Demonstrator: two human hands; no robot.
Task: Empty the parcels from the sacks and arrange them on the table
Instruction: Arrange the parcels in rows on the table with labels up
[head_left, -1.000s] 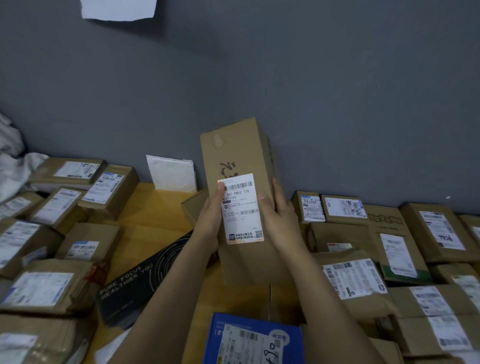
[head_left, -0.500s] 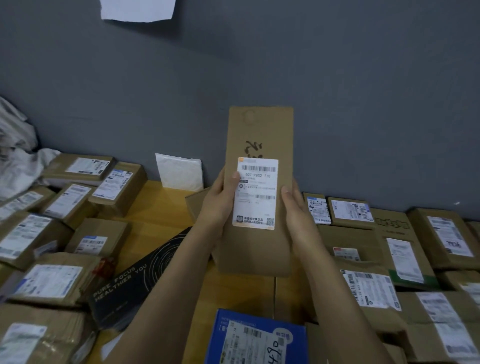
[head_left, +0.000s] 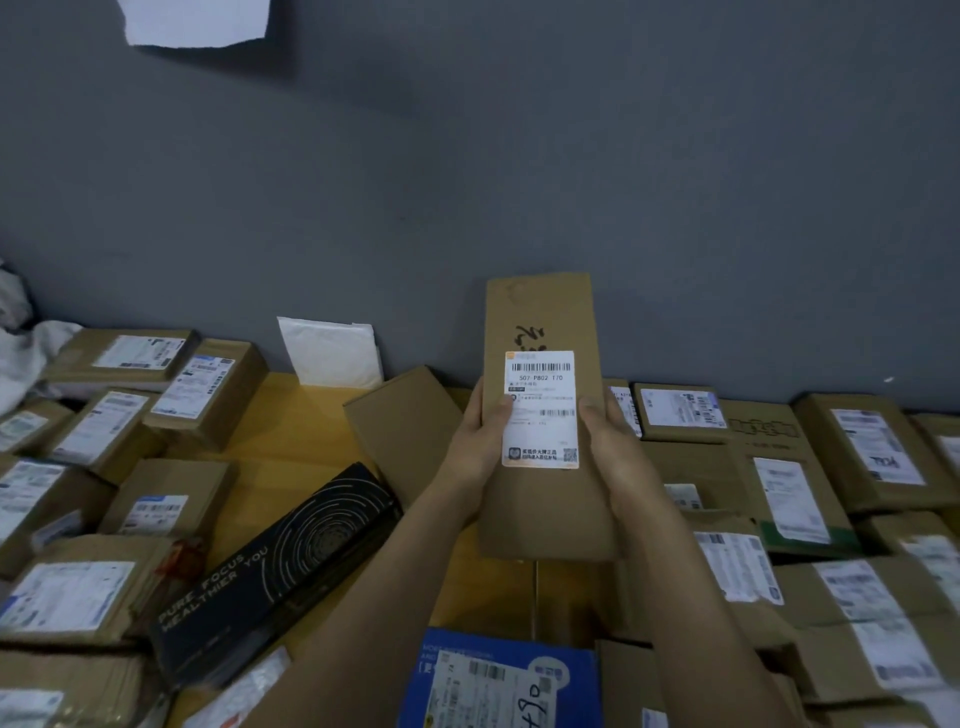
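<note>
Cardboard box (head_left: 540, 312) stands upright in the air over the table (head_left: 291, 431), near its back edge, label turned to the person, probably for reading. Left hand (head_left: 475, 449) and right hand (head_left: 621, 460) grip its long sides, thumbs in front. Parcels (head_left: 857, 447) crowd both side edges, labels up.

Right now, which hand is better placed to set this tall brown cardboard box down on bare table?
Left, probably. The left hand and right hand both grip the tall brown cardboard box, but bare yellow wooden table shows on the left; labelled brown parcels crowd the right.
</note>
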